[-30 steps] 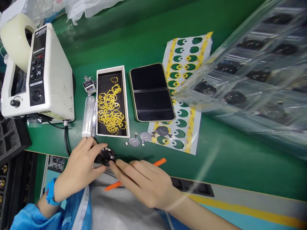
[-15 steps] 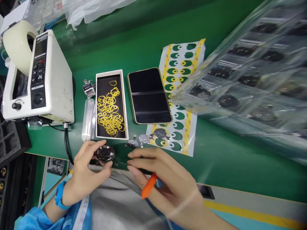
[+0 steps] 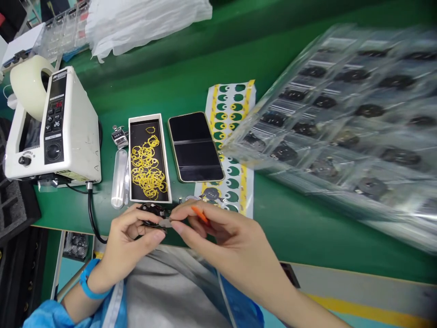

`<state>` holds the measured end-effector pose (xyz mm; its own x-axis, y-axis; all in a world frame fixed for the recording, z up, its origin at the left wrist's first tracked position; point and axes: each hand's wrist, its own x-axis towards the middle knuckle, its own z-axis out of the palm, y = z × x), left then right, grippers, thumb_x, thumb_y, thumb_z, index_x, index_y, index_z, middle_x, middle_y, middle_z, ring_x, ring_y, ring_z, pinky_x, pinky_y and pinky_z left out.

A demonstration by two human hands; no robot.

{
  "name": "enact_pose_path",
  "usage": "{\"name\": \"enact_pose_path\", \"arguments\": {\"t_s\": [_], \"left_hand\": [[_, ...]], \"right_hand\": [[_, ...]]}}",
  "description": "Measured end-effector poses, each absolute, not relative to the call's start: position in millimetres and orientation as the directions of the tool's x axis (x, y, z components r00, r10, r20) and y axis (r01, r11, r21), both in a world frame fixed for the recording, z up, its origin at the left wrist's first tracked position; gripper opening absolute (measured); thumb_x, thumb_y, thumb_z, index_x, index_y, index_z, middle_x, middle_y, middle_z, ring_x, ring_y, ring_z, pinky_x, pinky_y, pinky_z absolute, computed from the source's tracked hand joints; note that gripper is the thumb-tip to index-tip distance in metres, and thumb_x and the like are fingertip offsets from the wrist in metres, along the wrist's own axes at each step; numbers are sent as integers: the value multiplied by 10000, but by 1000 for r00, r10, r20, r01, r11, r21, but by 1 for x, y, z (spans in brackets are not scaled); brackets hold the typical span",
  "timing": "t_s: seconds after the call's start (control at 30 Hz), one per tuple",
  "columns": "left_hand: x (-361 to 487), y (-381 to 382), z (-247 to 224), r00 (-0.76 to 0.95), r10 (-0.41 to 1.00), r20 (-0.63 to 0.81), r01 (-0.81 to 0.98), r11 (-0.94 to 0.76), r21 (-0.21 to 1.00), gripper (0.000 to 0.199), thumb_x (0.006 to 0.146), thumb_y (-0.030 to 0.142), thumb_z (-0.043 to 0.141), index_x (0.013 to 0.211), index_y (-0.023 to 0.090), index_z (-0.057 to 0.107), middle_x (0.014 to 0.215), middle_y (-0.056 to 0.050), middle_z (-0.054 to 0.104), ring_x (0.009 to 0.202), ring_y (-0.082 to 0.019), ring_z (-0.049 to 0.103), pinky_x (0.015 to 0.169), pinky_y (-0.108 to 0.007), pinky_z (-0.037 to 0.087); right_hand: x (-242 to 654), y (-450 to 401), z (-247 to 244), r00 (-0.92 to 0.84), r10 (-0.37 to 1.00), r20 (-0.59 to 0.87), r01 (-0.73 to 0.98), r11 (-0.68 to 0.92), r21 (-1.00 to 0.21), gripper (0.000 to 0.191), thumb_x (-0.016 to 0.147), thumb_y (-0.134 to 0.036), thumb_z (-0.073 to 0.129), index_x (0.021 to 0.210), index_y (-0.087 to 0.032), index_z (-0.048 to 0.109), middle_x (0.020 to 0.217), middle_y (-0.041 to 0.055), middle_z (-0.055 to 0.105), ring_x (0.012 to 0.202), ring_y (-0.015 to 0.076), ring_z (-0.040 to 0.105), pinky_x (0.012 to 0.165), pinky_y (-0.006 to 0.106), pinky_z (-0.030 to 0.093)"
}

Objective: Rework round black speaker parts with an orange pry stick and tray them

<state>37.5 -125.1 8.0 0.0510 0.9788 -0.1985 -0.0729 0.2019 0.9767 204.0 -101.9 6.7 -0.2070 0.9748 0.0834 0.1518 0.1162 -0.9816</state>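
Note:
My left hand grips a round black part between thumb and fingers, just below the white box. My right hand pinches a small grey metal piece close beside the black part's lower right. An orange tool is tucked among the fingers of that same hand. Behind the right fingertips, another grey metal piece lies on the sticker sheet. Yellow rings fill much of the open white box.
A tape dispenser stands at left, near a tally counter and a clear plastic case. A phone lies right of the box. Clear trays of dark parts cover the right side; white sheets lie at the back.
My right hand has moved left to the black part and now pinches a grey piece. The orange tool has shifted up within its fingers. The camera view has shifted a little.

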Motion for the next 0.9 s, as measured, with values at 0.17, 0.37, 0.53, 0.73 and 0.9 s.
{"name": "enact_pose_path", "arguments": {"t_s": [0.17,0.37,0.53,0.73,0.9], "left_hand": [[45,-127,9,-111,982,-153,8,154,988,265,791,410,743,719,156,715,684,-14,604,569,-99,570,525,-200,521],[47,-132,1,-88,973,-213,-143,200,969,305,872,415,652,1111,244,728,1068,-64,717,881,-200,708,747,-337,648],[44,-134,1,-54,966,-254,-219,237,947,345,905,344,624,1244,291,653,1099,-30,710,958,-190,701,825,-355,645],[47,-138,2,-32,976,-214,-258,199,945,243,939,307,583,1176,268,620,1091,-43,717,1040,-200,694,868,-352,626],[49,-140,4,-24,985,-172,-191,164,968,256,952,310,557,1201,259,592,1104,-58,718,1026,-198,701,894,-362,614]], "right_hand": [[199,-103,11,-178,974,139,152,166,-974,89,860,-186,592,798,-208,651,695,6,609,517,120,484,445,239,408],[202,-100,5,-149,978,145,124,164,-979,145,906,-185,561,784,-209,637,766,31,589,622,143,543,474,232,437],[202,-100,6,-132,978,160,169,181,-969,152,891,-178,571,747,-208,612,828,39,585,684,150,573,511,230,471],[198,-100,2,-111,987,116,165,133,-977,152,856,-205,613,708,-193,647,875,54,613,653,138,575,494,230,472],[194,-101,1,-103,990,98,113,110,-987,139,855,-195,612,724,-199,658,861,52,620,674,151,585,489,239,467]]}}
